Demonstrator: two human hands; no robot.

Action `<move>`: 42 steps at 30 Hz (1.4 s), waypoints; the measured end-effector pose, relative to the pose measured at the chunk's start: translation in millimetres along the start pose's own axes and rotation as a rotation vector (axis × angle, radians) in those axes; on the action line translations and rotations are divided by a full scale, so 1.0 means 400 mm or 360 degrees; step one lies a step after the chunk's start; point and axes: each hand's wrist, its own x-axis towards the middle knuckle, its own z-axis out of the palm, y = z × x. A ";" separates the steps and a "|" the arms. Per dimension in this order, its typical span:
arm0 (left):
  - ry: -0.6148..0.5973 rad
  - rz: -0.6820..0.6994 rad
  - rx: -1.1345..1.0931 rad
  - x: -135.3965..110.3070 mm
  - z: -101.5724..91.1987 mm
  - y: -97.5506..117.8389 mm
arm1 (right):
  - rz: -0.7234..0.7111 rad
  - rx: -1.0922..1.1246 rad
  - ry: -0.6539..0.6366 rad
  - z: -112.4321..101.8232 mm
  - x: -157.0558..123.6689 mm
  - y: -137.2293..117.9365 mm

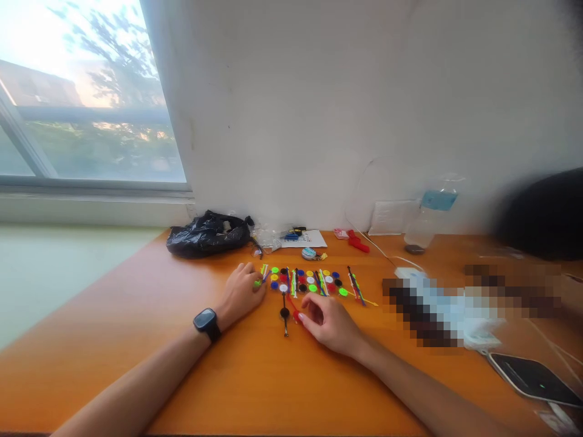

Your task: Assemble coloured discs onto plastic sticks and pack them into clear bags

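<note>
My right hand (334, 323) curls above the wooden tabletop, its thumb tip at a small red disc (297, 316) with a thin red strip running up from it. Left of that disc lies a black disc (285, 313) with thin black strips reaching out above and below it. My left hand (242, 291), with a watch on its wrist, rests with fingers bent over a green disc (257, 284), which they partly hide. Between and beyond both hands spread rows of coloured discs (310, 280). Bundles of thin coloured strips (356, 285) lie among and beside them.
A black plastic bag (207, 235) sits at the back left, near clear packaging (268, 237) and a white paper (310, 238). A red object (358, 241) and a clear bottle (421, 227) stand toward the wall. At right are a phone (535, 377), cables and a blurred patch.
</note>
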 end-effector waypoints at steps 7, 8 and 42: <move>0.0016 0.0010 -0.0011 0.002 0.009 -0.003 | -0.0037 0.0183 -0.0035 0.015 0.004 -0.015; 0.0016 0.0008 -0.0017 0.002 0.009 -0.003 | -0.0044 0.0197 -0.0041 0.014 0.004 -0.017; -0.0247 0.0307 -0.0783 0.159 -0.253 0.122 | -0.0168 0.0391 0.0185 -0.177 0.145 -0.144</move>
